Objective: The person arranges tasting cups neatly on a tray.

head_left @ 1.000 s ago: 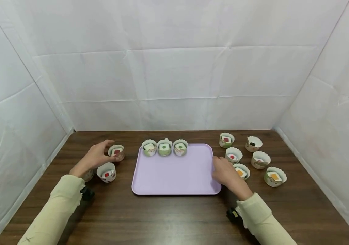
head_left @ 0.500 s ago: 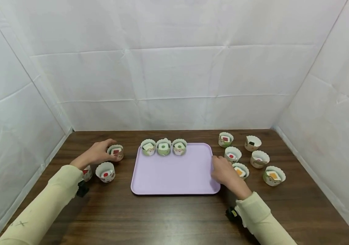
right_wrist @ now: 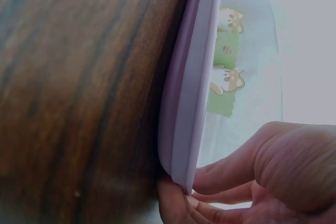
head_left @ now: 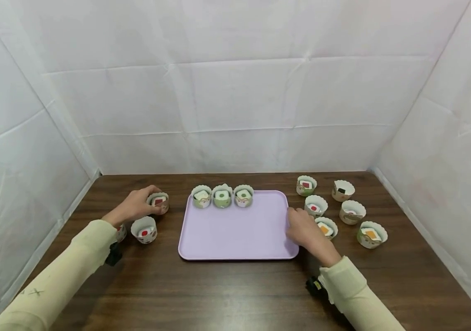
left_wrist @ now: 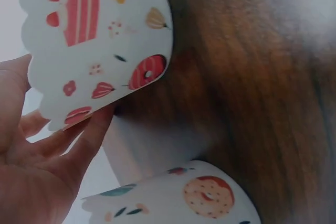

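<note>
Gripping a paper cup (head_left: 160, 202), thumb and fingers round its sides, my left hand (head_left: 136, 204) works at the left of the wooden table (head_left: 227, 294), the cup well apart from the lilac tray (head_left: 235, 234). My right hand (head_left: 306, 230) pinches the tray's right rim. I see three green-filled cups (head_left: 222, 198) along its far edge, and six more cups (head_left: 314, 207) stand to the right.

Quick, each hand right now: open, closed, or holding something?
Left hand: closed around a round, patterned, scalloped paper cup.
Right hand: closed, pinching the right edge of a pale purple, rectangular, plastic-looking tray.
</note>
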Demonstrator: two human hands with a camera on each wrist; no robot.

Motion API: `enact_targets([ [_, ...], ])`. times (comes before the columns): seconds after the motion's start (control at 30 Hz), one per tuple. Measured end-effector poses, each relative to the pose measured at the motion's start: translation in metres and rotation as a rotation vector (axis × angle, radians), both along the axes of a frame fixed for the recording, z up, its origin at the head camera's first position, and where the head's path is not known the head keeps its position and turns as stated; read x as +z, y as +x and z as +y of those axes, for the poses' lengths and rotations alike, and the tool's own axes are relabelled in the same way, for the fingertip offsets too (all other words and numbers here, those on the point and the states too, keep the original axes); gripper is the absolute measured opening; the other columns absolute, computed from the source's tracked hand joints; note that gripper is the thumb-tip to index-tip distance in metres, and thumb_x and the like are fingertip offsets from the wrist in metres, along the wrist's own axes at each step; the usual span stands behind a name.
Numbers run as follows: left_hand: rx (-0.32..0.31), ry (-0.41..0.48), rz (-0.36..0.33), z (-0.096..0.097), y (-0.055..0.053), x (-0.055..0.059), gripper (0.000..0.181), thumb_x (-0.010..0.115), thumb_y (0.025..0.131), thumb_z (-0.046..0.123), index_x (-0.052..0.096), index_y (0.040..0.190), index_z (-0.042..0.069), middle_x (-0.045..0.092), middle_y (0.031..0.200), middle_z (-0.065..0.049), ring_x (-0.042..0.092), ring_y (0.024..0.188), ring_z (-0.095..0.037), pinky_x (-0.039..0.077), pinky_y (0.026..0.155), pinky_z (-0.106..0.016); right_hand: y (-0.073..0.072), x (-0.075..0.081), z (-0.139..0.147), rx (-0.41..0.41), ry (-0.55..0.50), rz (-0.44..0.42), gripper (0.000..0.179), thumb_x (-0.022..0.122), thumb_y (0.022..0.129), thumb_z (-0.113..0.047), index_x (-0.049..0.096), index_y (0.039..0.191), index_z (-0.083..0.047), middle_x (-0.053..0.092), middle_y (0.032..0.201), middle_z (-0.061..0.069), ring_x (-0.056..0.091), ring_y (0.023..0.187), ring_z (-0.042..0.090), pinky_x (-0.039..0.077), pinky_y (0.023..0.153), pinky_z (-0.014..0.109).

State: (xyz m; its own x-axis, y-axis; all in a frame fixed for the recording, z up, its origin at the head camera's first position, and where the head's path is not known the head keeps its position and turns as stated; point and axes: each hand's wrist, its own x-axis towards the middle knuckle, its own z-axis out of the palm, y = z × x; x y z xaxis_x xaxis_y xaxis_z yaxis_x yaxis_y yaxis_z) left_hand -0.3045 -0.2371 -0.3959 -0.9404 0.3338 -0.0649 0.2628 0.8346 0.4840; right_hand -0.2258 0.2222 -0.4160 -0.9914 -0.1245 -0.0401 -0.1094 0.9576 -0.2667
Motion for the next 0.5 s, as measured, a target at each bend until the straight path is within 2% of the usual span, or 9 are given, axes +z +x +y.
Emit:
enact_targets([
  [0.23,-0.011,-0.008,0.028,0.0036,-0.0008,0.0036,0.057,0.074,0.093,0.021,0.052,0.139,-0.004,0.065,0.122,-0.027,0.062,0.108,-0.038,0.056,0.089,-0.052,-0.0023,0.0002,0.0022,0.003,0.003,0.003,0.035,0.060,0.083,0.002,0.061,0.116,0.013,0.064,0.104,0.028,0.061,0.093,0.039,0.055,0.080,0.056],
  [0.5,-0.025,-0.009,0.029,0.0045,-0.0011,0.0005,0.054,0.073,0.093,0.020,0.054,0.138,-0.004,0.066,0.120,-0.025,0.063,0.105,-0.037,0.056,0.086,-0.049,-0.0008,-0.0017,0.0020,0.013,-0.003,0.016,0.032,0.060,0.081,0.003,0.062,0.112,0.012,0.064,0.101,0.027,0.062,0.092,0.039,0.055,0.078,0.056],
])
